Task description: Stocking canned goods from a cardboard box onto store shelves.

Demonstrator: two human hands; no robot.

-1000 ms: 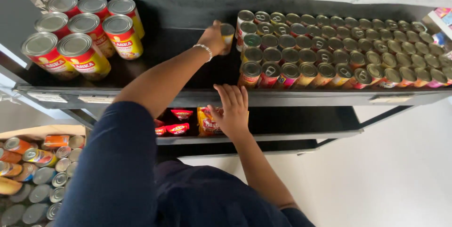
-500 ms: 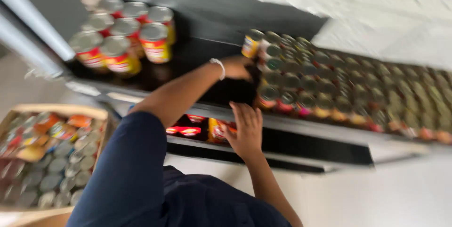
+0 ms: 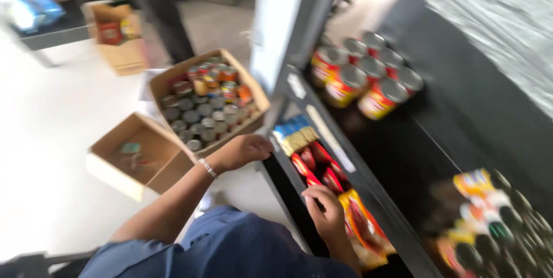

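1. A large cardboard box [image 3: 207,102] is seen on the pale floor [image 3: 52,140] beside the shelving; it is packed with upright tins [image 3: 201,114], most showing silver tops, some with red and orange labels.
2. A smaller cardboard box [image 3: 138,157] lies just beside it, its flaps open, with only a few small items inside, too blurred to be told apart.
3. A third, open carton [image 3: 118,36] stands further back on the floor, near a person's dark trouser legs [image 3: 158,13].
4. The left hand [image 3: 245,150], with a silver bracelet [image 3: 207,167] at the wrist, is held loosely curled at the front edge of the lower shelf [image 3: 276,177]; nothing can be seen held in it.
5. The right hand [image 3: 324,212] is laid, fingers bent, among the red packets [image 3: 314,165] on the lower shelf; whether one is gripped cannot be told.
6. Beside the red packets, blue and yellow packets [image 3: 295,134] are stacked towards the far end, and glossy orange-yellow bags [image 3: 363,226] lie just beside the right hand.
7. On the black upper shelf [image 3: 403,151], round tins with red and yellow labels [image 3: 363,79] are grouped together; well apart, a blurred block of smaller cans [image 3: 489,226] is seen.
8. A blue sleeve [image 3: 230,249] fills the lower edge of the view.
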